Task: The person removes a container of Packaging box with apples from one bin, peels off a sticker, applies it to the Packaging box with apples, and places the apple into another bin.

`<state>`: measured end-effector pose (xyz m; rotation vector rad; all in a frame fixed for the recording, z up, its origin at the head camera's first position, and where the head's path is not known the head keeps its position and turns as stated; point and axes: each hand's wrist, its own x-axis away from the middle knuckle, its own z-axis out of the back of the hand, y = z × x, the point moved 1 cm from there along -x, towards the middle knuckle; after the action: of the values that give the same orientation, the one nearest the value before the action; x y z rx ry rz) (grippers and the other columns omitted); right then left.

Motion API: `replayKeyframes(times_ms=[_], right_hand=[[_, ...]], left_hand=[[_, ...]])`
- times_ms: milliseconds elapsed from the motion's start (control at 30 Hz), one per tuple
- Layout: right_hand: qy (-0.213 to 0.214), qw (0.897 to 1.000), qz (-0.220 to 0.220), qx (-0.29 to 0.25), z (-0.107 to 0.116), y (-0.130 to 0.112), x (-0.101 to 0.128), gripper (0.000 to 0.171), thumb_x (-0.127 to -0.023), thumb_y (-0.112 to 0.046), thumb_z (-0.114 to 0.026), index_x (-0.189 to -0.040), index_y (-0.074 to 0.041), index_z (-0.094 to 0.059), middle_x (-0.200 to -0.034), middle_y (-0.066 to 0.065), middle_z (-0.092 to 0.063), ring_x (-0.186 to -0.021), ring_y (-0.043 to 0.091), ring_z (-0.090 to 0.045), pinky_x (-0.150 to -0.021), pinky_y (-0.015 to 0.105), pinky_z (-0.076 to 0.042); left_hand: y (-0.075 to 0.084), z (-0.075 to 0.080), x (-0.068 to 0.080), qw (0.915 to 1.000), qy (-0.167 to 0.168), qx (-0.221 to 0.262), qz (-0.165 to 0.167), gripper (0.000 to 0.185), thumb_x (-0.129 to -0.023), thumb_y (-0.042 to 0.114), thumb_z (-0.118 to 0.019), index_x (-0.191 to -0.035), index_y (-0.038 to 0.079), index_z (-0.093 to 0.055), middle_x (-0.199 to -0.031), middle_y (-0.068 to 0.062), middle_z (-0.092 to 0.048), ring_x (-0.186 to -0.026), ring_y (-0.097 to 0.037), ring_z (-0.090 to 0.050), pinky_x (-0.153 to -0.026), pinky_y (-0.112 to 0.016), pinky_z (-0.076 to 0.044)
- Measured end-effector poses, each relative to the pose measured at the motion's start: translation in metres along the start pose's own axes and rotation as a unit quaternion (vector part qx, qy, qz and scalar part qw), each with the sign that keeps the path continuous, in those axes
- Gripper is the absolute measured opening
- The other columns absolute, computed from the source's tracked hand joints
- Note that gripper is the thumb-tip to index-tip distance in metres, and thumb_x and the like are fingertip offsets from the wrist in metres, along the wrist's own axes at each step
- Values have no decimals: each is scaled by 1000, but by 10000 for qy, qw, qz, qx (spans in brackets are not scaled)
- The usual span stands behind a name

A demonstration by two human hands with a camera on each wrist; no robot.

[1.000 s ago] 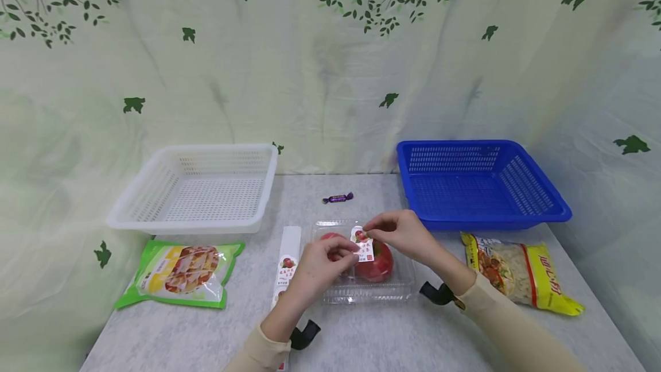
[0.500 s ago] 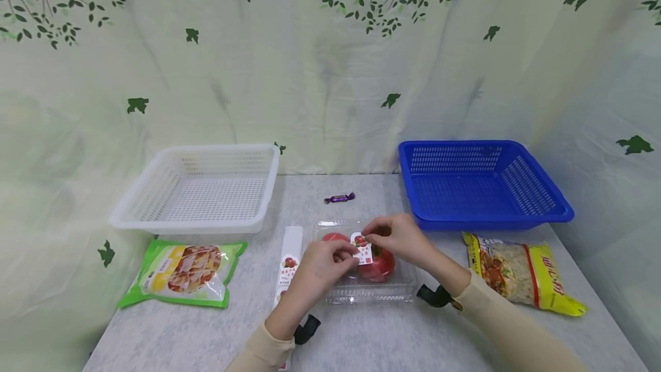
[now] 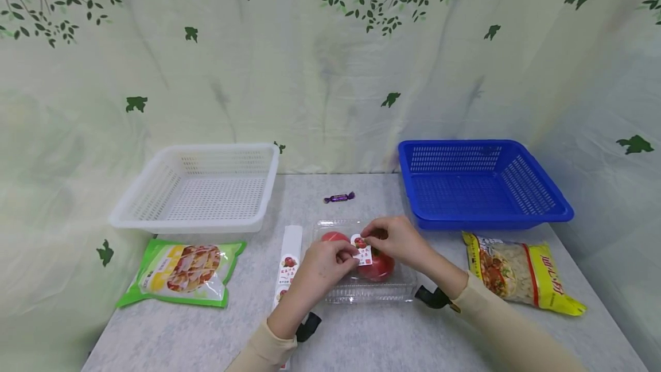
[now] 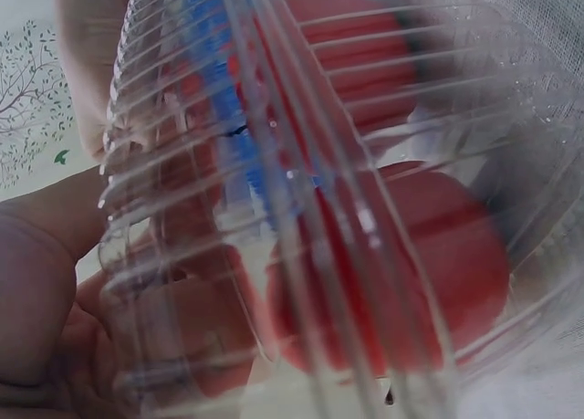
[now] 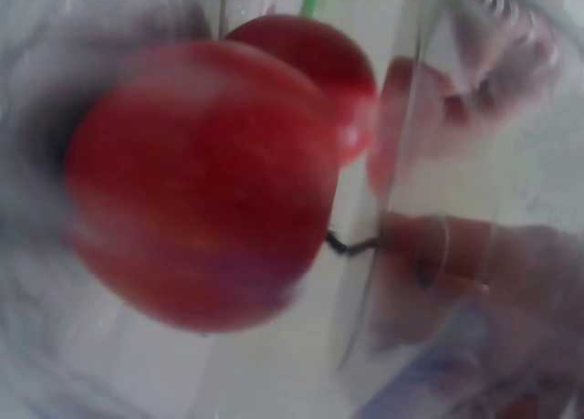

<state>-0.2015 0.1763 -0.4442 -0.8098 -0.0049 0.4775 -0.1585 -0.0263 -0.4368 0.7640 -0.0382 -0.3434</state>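
A clear plastic clamshell box (image 3: 369, 293) with two red apples stands in the middle of the table. The far right apple (image 3: 380, 270) and the left one (image 3: 334, 236) show through its lid. Just over the lid, a white label sticker (image 3: 364, 255) with a red fruit picture is pinched between both hands. My left hand (image 3: 325, 266) holds its lower left edge, my right hand (image 3: 399, 241) its upper right. The left wrist view looks through the ribbed box wall (image 4: 274, 191); the right wrist view shows a stemmed apple (image 5: 201, 186) up close.
A strip of labels (image 3: 289, 263) lies left of the box. Behind are a white basket (image 3: 253, 224), a blue basket (image 3: 485, 221) and a purple wrapped candy (image 3: 339, 198). A green food bag (image 3: 193, 271) lies left, a yellow one (image 3: 521, 274) right.
The label has come down slightly toward the lid, and my right hand has sunk a little with it. My left hand keeps nearly the same place.
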Motion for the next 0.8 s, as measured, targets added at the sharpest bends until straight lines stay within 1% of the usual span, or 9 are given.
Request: replayKeyframes(times_ms=[233, 500, 800], right_hand=[[27, 10000, 72, 59, -1, -2, 0, 5, -92, -6, -79, -96, -7, -81, -91, 4, -80, -78, 5, -67, -71, 20, -57], [31, 9996, 136, 258, -1, -3, 0, 6, -92, -5, -79, -97, -7, -80, -92, 3, -79, -79, 6, -65, -72, 21, -57], [32, 9994, 180, 303, -2, -4, 0, 6, -91, -4, -79, -97, -6, -80, -90, 3, -78, -77, 4, -62, -69, 20, -55]], left_hand=[[1, 0, -1, 10000, -13, -44, -80, 6, -88, 8, -76, -92, 10, -80, -74, 5, -71, -63, -1, -54, -59, -17, -47], [-1, -1, -3, 9999, -88, -66, -62, 6, -88, 8, -76, -93, 10, -80, -72, 7, -68, -62, -2, -52, -57, -17, -45], [-1, 0, -4, 9998, -158, -129, -40, 8, -88, 9, -76, -93, 11, -81, -70, 8, -66, -63, -3, -51, -57, -18, -43]])
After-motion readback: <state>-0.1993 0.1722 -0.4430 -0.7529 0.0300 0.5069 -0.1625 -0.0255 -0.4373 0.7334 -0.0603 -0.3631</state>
